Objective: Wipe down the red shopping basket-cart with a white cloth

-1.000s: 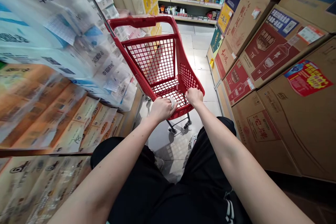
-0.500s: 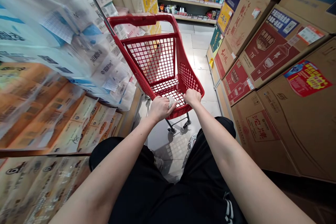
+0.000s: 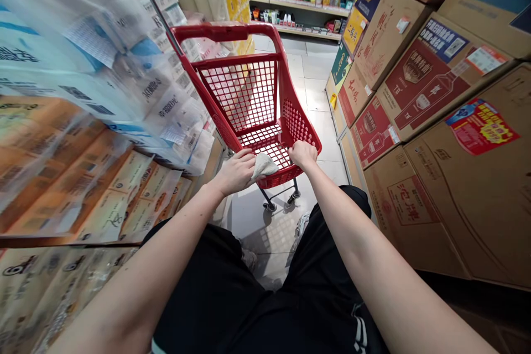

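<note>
Both bare arms stretch forward, side by side. The left grip (image 3: 236, 172) curls around a cloth (image 3: 264, 165) against the cart (image 3: 249, 94) rim; the right grip (image 3: 303, 155) clasps that rim.

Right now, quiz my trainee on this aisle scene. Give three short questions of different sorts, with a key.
1. True or false: the boxes are stacked on the person's left.
2. What does the left hand press against the cart? A) a bottle B) a white cloth C) a price tag
3. Fill in: the right hand grips the cart's near ___.

Key: 1 false, they are on the right; 2 B; 3 rim.
</note>
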A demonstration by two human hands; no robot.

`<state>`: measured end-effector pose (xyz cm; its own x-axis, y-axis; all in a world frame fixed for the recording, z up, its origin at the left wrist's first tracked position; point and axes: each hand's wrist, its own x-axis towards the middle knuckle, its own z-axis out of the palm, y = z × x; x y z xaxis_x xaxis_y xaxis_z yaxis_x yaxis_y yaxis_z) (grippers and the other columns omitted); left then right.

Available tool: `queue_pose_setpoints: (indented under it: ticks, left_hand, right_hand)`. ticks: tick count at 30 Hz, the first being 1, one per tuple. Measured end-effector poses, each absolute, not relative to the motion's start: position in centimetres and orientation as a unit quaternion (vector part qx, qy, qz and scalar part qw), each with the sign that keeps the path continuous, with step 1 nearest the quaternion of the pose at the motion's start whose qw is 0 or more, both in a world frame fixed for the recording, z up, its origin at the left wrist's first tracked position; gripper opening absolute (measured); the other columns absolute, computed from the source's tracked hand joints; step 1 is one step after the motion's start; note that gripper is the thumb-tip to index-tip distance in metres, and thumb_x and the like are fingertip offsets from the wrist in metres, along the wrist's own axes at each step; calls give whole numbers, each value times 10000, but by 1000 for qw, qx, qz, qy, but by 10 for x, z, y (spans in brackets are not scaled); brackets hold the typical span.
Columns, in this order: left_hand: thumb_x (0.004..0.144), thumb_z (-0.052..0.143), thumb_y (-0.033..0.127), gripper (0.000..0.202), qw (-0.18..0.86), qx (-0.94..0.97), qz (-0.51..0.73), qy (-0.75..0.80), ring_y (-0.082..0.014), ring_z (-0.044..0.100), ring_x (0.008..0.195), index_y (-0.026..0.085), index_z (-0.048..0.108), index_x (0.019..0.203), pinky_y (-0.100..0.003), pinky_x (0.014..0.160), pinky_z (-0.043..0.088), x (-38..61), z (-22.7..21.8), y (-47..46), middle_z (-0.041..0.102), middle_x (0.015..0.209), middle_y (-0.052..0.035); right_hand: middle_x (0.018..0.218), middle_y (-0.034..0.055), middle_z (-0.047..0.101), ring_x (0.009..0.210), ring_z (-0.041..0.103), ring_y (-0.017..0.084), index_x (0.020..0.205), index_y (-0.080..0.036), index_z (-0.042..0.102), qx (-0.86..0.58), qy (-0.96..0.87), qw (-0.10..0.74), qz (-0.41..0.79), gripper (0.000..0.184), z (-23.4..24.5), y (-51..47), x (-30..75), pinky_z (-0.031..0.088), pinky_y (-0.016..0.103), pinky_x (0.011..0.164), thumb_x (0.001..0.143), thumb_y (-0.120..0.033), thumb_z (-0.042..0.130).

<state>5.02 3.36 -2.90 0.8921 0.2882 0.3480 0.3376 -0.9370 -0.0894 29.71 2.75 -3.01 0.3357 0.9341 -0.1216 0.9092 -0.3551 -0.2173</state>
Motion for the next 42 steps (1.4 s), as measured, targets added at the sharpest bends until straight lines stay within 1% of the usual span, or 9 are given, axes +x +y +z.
queue_pose_setpoints:
  ticks: [4,8,10,13,17,22,28,33,42]
  left_hand:
    - [940,494,408,329,78,-966,-163,-183,-259,616,1061,179,703,1048,-495,1130,352,43,-21,44,705,1071,-113]
    - [942,476,447,360,55,-955,-182,-226,-260,618,1079,199,707,1066,-516,1140,337,41,-20,52,701,1095,-106]
    - [941,467,454,370,42,-946,-201,-251,-263,610,1083,198,711,1051,-513,1136,343,44,-22,53,702,1076,-107]
    - [947,440,442,378,46,-931,-224,-286,-262,607,1036,186,714,997,-505,1113,368,51,-27,51,702,1013,-112]
    - [952,429,423,381,60,-928,-226,-289,-249,605,926,171,708,891,-487,1075,387,61,-30,46,694,909,-107]
    - [956,429,431,397,45,-936,-219,-270,-233,588,822,190,694,786,-448,954,430,74,-27,42,686,809,-89]
    - [953,427,465,431,40,-940,-204,-269,-228,579,755,197,673,724,-426,827,425,88,-22,32,670,740,-88]
    - [958,422,471,434,56,-939,-205,-271,-228,571,761,184,668,745,-421,823,423,96,-24,24,670,772,-97]
    - [955,438,437,385,53,-935,-221,-273,-237,545,784,192,648,745,-435,831,419,102,-27,15,657,789,-99]
  right_hand:
    - [1000,93,737,927,689,253,944,-199,723,-815,-565,63,113,304,-30,28,295,494,324,785,920,-339,455]
    - [985,97,737,906,690,247,932,-198,717,-814,-566,69,109,295,-32,30,291,494,326,767,910,-314,447]
    - [978,94,738,901,690,245,923,-200,715,-815,-566,70,106,287,-32,31,290,494,326,765,903,-306,449]
    - [969,90,739,896,691,242,913,-201,715,-816,-564,74,103,282,-33,33,289,494,321,767,901,-306,454]
    - [976,90,741,915,692,239,912,-197,723,-820,-560,70,99,279,-32,33,291,489,319,805,903,-294,461]
    - [1031,106,735,963,686,231,973,-197,729,-823,-556,53,100,298,-28,29,298,485,312,821,915,-297,454]
    - [1023,108,738,959,688,237,987,-195,727,-820,-562,38,95,291,-29,27,312,489,311,802,910,-290,463]
    - [963,97,745,916,693,237,933,-188,728,-816,-569,44,87,262,-30,25,321,489,305,771,891,-260,480]
    - [930,85,745,859,692,225,890,-199,726,-813,-575,53,72,281,-28,18,327,479,299,760,912,-271,456]
